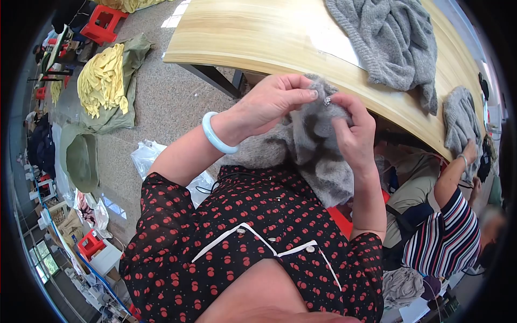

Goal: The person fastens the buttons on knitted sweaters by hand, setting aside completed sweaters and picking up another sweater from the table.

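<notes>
A fuzzy grey knitted garment [318, 137] is bunched over my lap, its upper part raised just below the table edge. My left hand [266, 102], with a pale blue bangle on its wrist, pinches the knit between thumb and forefinger. Close beside it, my right hand [355, 126] is closed with thumb and forefinger at a small shiny silvery piece [327, 100] against the knit. What exactly this piece is, I cannot make out. The right hand's other fingers are curled in, partly hidden.
Another grey knitted garment [396, 46] lies on the wooden table [242, 37] ahead. At right, a seated co-worker in a striped top [444, 237] handles a grey knit [460, 118]. Yellow fabric [105, 81], a clear plastic bag [148, 156] and a red stool [104, 24] are on the left floor.
</notes>
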`<state>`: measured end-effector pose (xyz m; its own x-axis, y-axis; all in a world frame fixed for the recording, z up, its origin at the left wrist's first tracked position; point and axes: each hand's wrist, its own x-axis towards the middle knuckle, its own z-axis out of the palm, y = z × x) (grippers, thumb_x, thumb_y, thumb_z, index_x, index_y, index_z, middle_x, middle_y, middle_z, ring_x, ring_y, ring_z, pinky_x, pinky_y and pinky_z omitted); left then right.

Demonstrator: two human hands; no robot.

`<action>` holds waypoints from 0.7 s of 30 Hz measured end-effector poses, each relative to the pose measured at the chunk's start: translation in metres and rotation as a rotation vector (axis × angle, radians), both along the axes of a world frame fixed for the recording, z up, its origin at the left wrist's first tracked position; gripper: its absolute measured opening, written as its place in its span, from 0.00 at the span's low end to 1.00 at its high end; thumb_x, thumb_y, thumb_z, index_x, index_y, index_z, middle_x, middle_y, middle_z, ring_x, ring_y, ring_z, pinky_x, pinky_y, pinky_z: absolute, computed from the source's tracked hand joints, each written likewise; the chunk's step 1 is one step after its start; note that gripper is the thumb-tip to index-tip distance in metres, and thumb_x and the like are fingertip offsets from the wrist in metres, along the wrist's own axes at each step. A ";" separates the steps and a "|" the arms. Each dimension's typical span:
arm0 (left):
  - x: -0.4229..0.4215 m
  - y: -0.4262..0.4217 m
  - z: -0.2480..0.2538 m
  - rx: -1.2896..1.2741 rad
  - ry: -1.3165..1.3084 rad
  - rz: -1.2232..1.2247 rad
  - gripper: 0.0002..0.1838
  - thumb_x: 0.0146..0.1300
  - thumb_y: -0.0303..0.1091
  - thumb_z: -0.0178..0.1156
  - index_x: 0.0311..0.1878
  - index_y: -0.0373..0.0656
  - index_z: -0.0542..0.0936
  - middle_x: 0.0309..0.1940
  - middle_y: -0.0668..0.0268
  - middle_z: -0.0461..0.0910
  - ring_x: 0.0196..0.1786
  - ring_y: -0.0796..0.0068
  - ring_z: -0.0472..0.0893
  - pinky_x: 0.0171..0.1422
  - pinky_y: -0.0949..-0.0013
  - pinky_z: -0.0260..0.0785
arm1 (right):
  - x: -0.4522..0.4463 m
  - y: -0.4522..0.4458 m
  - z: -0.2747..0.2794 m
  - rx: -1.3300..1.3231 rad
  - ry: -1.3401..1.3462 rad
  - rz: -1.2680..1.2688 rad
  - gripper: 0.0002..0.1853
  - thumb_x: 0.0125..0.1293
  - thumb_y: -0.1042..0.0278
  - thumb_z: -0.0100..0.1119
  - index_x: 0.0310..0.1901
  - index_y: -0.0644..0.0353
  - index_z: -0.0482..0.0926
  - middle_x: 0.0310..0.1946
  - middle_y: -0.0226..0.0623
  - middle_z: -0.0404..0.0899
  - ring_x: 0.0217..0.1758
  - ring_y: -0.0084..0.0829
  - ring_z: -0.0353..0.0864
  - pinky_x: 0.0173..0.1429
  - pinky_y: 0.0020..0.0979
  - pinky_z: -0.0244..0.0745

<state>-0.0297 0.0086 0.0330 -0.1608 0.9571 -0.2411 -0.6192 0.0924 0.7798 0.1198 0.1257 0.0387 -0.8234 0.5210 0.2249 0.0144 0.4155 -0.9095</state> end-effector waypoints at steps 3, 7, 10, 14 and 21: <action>-0.002 0.000 -0.005 -0.058 0.135 0.106 0.08 0.61 0.30 0.55 0.42 0.38 0.77 0.36 0.70 0.78 0.39 0.84 0.74 0.47 0.78 0.66 | 0.000 0.002 0.006 -0.118 -0.172 0.069 0.15 0.53 0.79 0.54 0.44 0.65 0.73 0.32 0.32 0.75 0.33 0.19 0.72 0.39 0.19 0.67; 0.006 -0.002 -0.006 -0.029 0.256 0.113 0.07 0.61 0.29 0.55 0.40 0.37 0.77 0.35 0.71 0.78 0.38 0.85 0.73 0.46 0.79 0.65 | -0.008 -0.005 0.002 -0.177 -0.233 0.022 0.13 0.57 0.74 0.57 0.45 0.66 0.75 0.26 0.23 0.74 0.29 0.11 0.68 0.33 0.14 0.63; 0.010 -0.002 -0.003 -0.022 0.319 0.151 0.06 0.59 0.28 0.56 0.38 0.37 0.78 0.33 0.72 0.77 0.37 0.86 0.73 0.44 0.80 0.65 | -0.014 -0.013 0.002 -0.204 -0.143 -0.084 0.09 0.58 0.73 0.58 0.40 0.66 0.79 0.26 0.25 0.77 0.28 0.12 0.70 0.31 0.17 0.67; 0.007 0.000 -0.004 -0.093 0.609 0.168 0.05 0.58 0.27 0.57 0.35 0.35 0.78 0.28 0.73 0.76 0.33 0.87 0.71 0.38 0.80 0.65 | -0.013 -0.010 -0.001 -0.194 -0.106 -0.044 0.09 0.58 0.75 0.55 0.39 0.67 0.78 0.27 0.26 0.78 0.29 0.12 0.71 0.32 0.18 0.68; 0.022 0.008 -0.014 0.074 1.125 0.378 0.02 0.56 0.22 0.56 0.30 0.35 0.73 0.21 0.67 0.72 0.25 0.84 0.69 0.28 0.77 0.63 | -0.020 -0.005 -0.019 0.007 -0.041 -0.122 0.05 0.53 0.75 0.56 0.32 0.65 0.77 0.20 0.37 0.76 0.22 0.19 0.72 0.27 0.24 0.68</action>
